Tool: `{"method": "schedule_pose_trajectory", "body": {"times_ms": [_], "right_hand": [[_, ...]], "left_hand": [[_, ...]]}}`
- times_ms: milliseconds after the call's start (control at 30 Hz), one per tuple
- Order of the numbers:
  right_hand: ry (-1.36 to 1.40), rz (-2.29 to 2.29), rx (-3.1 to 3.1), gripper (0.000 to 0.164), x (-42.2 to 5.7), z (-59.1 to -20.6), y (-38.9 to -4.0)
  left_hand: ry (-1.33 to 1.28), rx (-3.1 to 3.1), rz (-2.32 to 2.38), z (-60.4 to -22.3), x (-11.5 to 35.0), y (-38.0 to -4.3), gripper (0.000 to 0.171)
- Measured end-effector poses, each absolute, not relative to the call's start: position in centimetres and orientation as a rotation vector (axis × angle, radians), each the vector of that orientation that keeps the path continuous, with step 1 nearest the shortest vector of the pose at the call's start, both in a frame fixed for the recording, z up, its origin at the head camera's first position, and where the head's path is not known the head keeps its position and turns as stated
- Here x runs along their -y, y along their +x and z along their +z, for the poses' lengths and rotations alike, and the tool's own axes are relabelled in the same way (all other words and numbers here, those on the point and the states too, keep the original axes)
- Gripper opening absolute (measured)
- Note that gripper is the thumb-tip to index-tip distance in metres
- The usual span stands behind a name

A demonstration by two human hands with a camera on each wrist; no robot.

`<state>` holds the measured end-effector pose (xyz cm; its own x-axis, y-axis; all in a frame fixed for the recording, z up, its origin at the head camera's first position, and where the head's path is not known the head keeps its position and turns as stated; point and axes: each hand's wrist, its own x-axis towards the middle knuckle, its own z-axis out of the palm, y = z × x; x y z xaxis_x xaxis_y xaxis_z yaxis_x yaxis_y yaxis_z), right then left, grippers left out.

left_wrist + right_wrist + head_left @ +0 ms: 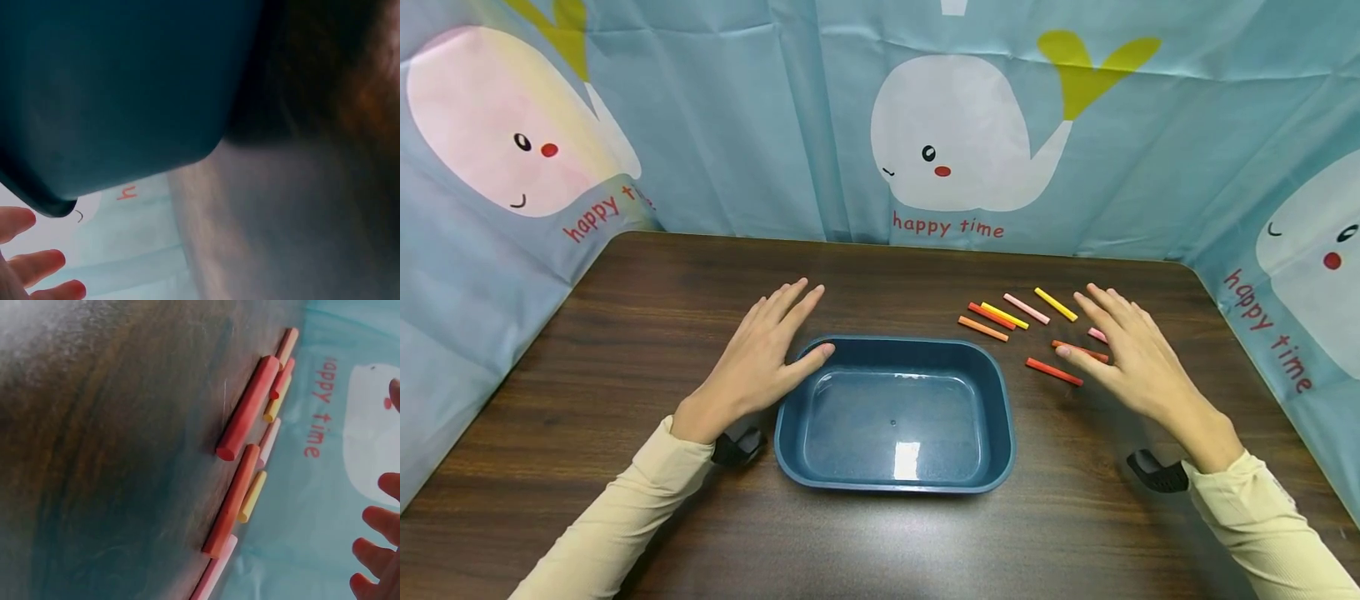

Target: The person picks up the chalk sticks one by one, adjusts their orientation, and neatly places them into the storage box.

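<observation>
My left hand (pixel 752 358) hovers by the upper left corner of a blue rectangular tray (pixel 892 486), fingers straight and spread, holding nothing. The tray's outer wall (pixel 125 94) fills much of the left wrist view, with a few fingertips (pixel 47 259) below its rim. Over on the right, my right hand (pixel 1138 358) is likewise spread and holds nothing. Several short coloured sticks lie near it: a red stick (pixel 1054 372), an orange-red stick (pixel 1092 353) partly behind the thumb, a pink stick (pixel 1097 335) and a yellow stick (pixel 1056 305). The right wrist view shows the red stick (pixel 248 409) closest.
Farther left in the same loose group are an orange stick (pixel 982 329), another red stick (pixel 987 312), a second yellow stick (pixel 1009 317) and a second pink stick (pixel 1027 308). Behind the dark wooden table (pixel 550 375) hangs a blue whale-print curtain (pixel 737 125).
</observation>
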<state>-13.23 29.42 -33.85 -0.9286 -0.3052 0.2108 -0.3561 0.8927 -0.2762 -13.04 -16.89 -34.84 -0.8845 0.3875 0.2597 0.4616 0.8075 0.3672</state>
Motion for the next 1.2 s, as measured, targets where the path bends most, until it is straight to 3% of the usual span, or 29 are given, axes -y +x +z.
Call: {"method": "schedule_pose_trajectory", "body": {"times_ms": [600,1200], "right_hand": [[0.490,0.560,3.027,0.076,-29.0,-34.7,-12.8],[0.694,0.522,2.993,0.050,-28.5,-36.0,-13.5]], "left_hand": [[-0.799,2.878,-0.737,-35.6,16.5,-11.3,0.068],[-0.888,2.906,-0.897,-36.0,16.4,-10.8,0.061]]}}
